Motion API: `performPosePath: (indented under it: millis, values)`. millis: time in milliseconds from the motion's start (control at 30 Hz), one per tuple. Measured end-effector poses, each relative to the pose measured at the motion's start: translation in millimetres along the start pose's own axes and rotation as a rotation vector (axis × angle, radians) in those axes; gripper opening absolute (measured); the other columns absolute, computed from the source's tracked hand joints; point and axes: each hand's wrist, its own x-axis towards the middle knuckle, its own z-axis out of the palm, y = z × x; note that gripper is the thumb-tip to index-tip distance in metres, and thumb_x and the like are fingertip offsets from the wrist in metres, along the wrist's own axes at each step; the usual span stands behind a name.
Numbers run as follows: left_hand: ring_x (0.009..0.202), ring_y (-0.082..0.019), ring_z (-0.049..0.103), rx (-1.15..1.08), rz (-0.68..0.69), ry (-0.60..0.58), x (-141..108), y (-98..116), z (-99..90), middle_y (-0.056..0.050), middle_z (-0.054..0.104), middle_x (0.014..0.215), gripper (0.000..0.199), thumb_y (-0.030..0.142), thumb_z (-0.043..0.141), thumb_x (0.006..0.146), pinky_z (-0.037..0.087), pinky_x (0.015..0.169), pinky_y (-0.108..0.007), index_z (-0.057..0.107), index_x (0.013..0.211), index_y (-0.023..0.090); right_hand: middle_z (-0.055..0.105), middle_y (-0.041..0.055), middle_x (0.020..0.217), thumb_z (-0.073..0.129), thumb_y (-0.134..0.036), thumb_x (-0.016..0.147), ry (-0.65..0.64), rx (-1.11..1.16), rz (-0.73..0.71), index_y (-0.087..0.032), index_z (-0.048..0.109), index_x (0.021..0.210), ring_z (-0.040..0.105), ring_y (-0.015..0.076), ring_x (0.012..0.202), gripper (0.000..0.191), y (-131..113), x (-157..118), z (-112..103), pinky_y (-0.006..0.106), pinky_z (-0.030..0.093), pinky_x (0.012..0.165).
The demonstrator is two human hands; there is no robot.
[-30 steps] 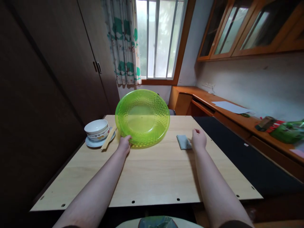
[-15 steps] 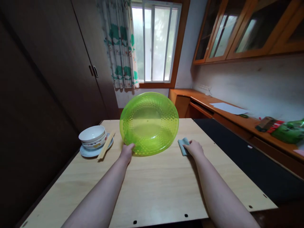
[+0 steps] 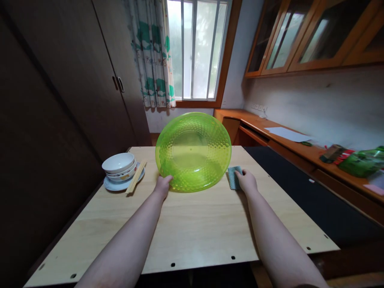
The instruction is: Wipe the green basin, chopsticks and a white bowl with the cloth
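A translucent green plastic basin (image 3: 192, 152) is tilted up on its side, its round bottom and dimpled wall facing me. My left hand (image 3: 163, 185) grips its lower left rim, thumb on the near side and the other fingers hidden behind. To the right of the basin, my right hand (image 3: 247, 182) pinches a folded blue-grey cloth (image 3: 234, 178) by its right side, a little above or on the tabletop; which of the two I cannot tell. A gap lies between the cloth and the basin.
Stacked white bowls (image 3: 119, 163) sit on a pale blue plate (image 3: 114, 186) at the left of the wooden table (image 3: 192, 228), with chopsticks (image 3: 136, 178) across the plate's edge. A desk (image 3: 288, 146) along the right wall bears white paper and a green bag (image 3: 360, 162).
The basin has shifted slightly right and up in view, with my left hand on its rim. My right hand and the cloth sit a little higher. The whole view has shifted a bit.
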Motion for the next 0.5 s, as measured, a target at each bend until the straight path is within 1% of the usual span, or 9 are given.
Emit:
performPosePath:
  millis: [67, 133, 167, 200, 233, 267, 367, 433, 500]
  values:
    - [0.102, -0.026, 0.065, -0.003, -0.002, -0.002, -1.1, 1.8, 1.5, -0.006, 0.073, 0.097, 0.042, 0.013, 0.061, 0.055, 0.056, 0.086, -0.035, 0.068, 0.097, 0.017, 0.06, 0.0018, 0.067, 0.055, -0.047, 0.077, 0.115, 0.232, -0.07, -0.02, 0.059, 0.075, 0.054, 0.0181, 0.064, 0.028, -6.0, -8.9, -4.4, 0.029, 0.04, 0.059]
    - [0.102, -0.026, 0.065, 0.006, -0.006, 0.005, -2.7, 3.7, 3.1, -0.006, 0.073, 0.097, 0.041, 0.014, 0.061, 0.055, 0.055, 0.087, -0.036, 0.068, 0.095, 0.017, 0.06, 0.0012, 0.074, 0.054, -0.049, 0.078, 0.208, 0.492, -0.179, -0.019, 0.059, 0.083, 0.054, 0.0168, 0.07, 0.031, -19.3, -17.6, -7.3, 0.028, 0.043, 0.064]
    - [0.102, -0.026, 0.065, 0.012, -0.008, 0.01, -3.7, 4.6, 3.8, -0.006, 0.073, 0.096, 0.04, 0.014, 0.061, 0.055, 0.055, 0.087, -0.036, 0.068, 0.094, 0.017, 0.061, 0.0015, 0.078, 0.055, -0.049, 0.078, 0.23, 0.604, -0.232, -0.019, 0.059, 0.085, 0.055, 0.0166, 0.073, 0.031, -29.3, -21.5, -7.4, 0.028, 0.044, 0.067]
    - [0.102, -0.026, 0.065, 0.017, -0.012, 0.015, -4.7, 5.5, 4.5, -0.005, 0.073, 0.094, 0.039, 0.014, 0.061, 0.055, 0.055, 0.087, -0.036, 0.068, 0.093, 0.018, 0.061, 0.0017, 0.081, 0.056, -0.049, 0.078, 0.219, 0.712, -0.267, -0.019, 0.059, 0.088, 0.055, 0.0162, 0.076, 0.032, -41.4, -25.0, -6.3, 0.028, 0.045, 0.07]
    - [0.101, -0.026, 0.065, 0.018, -0.016, 0.016, -5.8, 6.2, 5.1, -0.005, 0.073, 0.092, 0.038, 0.014, 0.061, 0.055, 0.055, 0.087, -0.036, 0.068, 0.092, 0.018, 0.061, 0.0012, 0.082, 0.056, -0.05, 0.078, 0.163, 0.822, -0.275, -0.019, 0.059, 0.09, 0.055, 0.0157, 0.075, 0.033, -55.2, -28.1, -3.5, 0.028, 0.045, 0.07]
    - [0.099, -0.026, 0.066, 0.014, -0.021, 0.016, -6.9, 6.9, 5.7, -0.005, 0.074, 0.091, 0.037, 0.014, 0.061, 0.055, 0.055, 0.086, -0.037, 0.068, 0.091, 0.018, 0.06, 0.0005, 0.079, 0.058, -0.051, 0.077, 0.079, 0.906, -0.254, -0.02, 0.058, 0.089, 0.055, 0.0151, 0.072, 0.034, -70.1, -31.0, 1.2, 0.028, 0.046, 0.068]
    - [0.094, -0.027, 0.067, -0.006, -0.02, 0.026, -9.6, 8.4, 6.4, -0.007, 0.074, 0.089, 0.037, 0.014, 0.061, 0.053, 0.055, 0.084, -0.037, 0.069, 0.089, 0.015, 0.06, 0.0005, 0.074, 0.06, -0.053, 0.075, -0.167, 1.001, -0.174, -0.02, 0.058, 0.087, 0.056, 0.0153, 0.067, 0.035, -113.3, -38.9, 28.0, 0.028, 0.047, 0.063]
    - [0.092, -0.028, 0.067, -0.008, -0.009, 0.029, -10.7, 9.1, 6.1, -0.008, 0.073, 0.089, 0.038, 0.014, 0.061, 0.051, 0.055, 0.083, -0.037, 0.069, 0.089, 0.013, 0.062, 0.0027, 0.075, 0.056, -0.054, 0.078, -0.346, 0.956, -0.119, -0.018, 0.059, 0.091, 0.059, 0.0175, 0.068, 0.038, -133.1, -44.1, 53.1, 0.031, 0.049, 0.064]
    - [0.09, -0.028, 0.067, -0.007, -0.004, 0.028, -11.3, 9.6, 5.4, -0.009, 0.073, 0.088, 0.039, 0.015, 0.061, 0.05, 0.054, 0.082, -0.037, 0.069, 0.088, 0.012, 0.064, 0.0055, 0.078, 0.055, -0.05, 0.079, -0.458, 0.748, -0.068, -0.015, 0.06, 0.094, 0.062, 0.0201, 0.073, 0.038, -142.0, -49.7, 77.4, 0.033, 0.05, 0.068]
